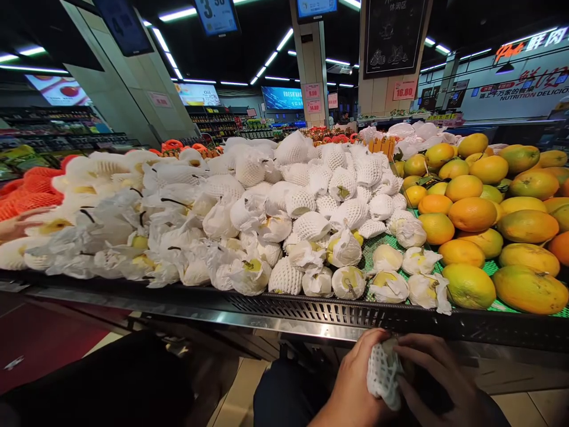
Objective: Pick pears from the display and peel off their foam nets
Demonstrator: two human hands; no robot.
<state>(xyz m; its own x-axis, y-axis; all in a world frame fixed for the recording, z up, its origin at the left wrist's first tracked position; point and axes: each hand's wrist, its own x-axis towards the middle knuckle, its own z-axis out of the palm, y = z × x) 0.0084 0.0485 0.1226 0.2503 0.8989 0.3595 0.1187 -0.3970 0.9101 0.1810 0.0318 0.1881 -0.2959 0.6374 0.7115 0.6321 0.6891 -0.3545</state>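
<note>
At the lower right, in front of the display's edge, my left hand [355, 379] is closed around a small fruit in a white foam net [383, 373]. The fruit is mostly hidden, so its kind is unclear. My right hand [438, 370] bends its fingers over the other side of the net, thumb and fingertips against it. Just beyond my hands, paper-wrapped pears [349, 283] and foam-netted fruit [284, 276] lie heaped in a black slotted tray [311, 308].
Yellow-orange fruits [472, 213] are piled on green matting at the right. Red-netted fruit [33, 193] lies far left, where another person's hand [18, 225] reaches in. A metal ledge [267, 323] runs along the display front. Pillars [311, 65] and price screens stand behind.
</note>
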